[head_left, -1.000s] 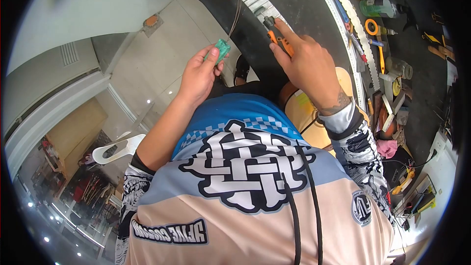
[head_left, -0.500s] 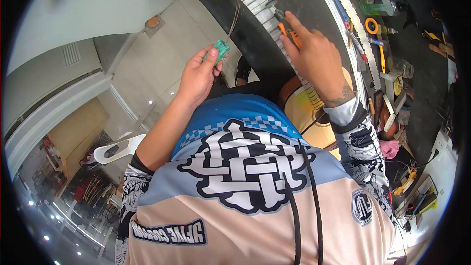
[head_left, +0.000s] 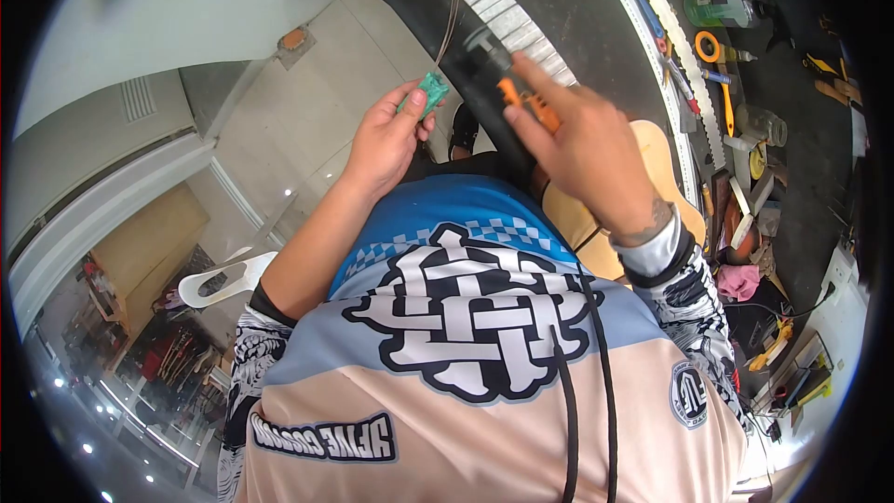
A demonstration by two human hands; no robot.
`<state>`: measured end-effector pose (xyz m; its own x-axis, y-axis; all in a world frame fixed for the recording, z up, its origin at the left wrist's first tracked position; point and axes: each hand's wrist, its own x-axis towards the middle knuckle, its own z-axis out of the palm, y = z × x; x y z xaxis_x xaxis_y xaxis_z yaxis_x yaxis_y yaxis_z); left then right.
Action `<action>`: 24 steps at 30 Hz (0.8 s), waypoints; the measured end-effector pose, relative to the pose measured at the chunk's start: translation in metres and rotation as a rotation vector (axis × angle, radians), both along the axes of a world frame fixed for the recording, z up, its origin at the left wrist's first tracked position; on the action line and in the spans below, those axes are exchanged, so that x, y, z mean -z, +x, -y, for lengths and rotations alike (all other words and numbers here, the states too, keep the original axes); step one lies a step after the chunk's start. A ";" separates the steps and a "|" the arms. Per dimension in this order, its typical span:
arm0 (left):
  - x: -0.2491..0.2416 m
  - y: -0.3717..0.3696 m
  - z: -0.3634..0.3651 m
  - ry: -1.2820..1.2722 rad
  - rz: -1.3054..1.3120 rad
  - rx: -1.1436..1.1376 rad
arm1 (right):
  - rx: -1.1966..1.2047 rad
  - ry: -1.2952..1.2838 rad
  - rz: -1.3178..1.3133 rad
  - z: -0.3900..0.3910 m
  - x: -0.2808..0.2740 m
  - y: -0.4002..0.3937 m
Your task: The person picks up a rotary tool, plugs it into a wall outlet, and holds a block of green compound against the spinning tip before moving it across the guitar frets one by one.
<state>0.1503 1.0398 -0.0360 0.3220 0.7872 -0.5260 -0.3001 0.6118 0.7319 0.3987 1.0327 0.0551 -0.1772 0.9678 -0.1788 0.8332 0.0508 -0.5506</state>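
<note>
**A three-coloured fabric shirt (head_left: 466, 438) among black, orange and green**

The shirt is bright blue at the top, then grey-blue, then peach. Its large knot-shaped emblem (head_left: 480, 312) is white with black edges, and near it runs a blue-and-white check pattern. The long fabric sleeve (head_left: 684, 303) has an irregular black-and-white pattern. The small, crumpled piece (head_left: 434, 89) is green with lighter spots. The slim hand tool (head_left: 529, 110) is orange and dark grey. On the flat black worktop (head_left: 610, 14), the long, narrow strip (head_left: 507, 15) is silvery white with dark cross lines. The rounded wooden guitar body (head_left: 678, 172) is pale yellow, and the crumpled cloth (head_left: 738, 282) is pink.
</note>
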 end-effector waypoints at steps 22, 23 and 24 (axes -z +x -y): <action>0.000 0.000 -0.001 -0.022 -0.049 -0.001 | 0.026 0.012 0.116 0.004 0.015 0.001; 0.000 0.000 -0.001 -0.027 -0.054 -0.001 | 0.029 0.013 0.140 0.003 0.017 0.005; 0.000 0.000 -0.001 -0.032 -0.058 -0.002 | 0.031 0.015 0.166 0.002 0.019 0.008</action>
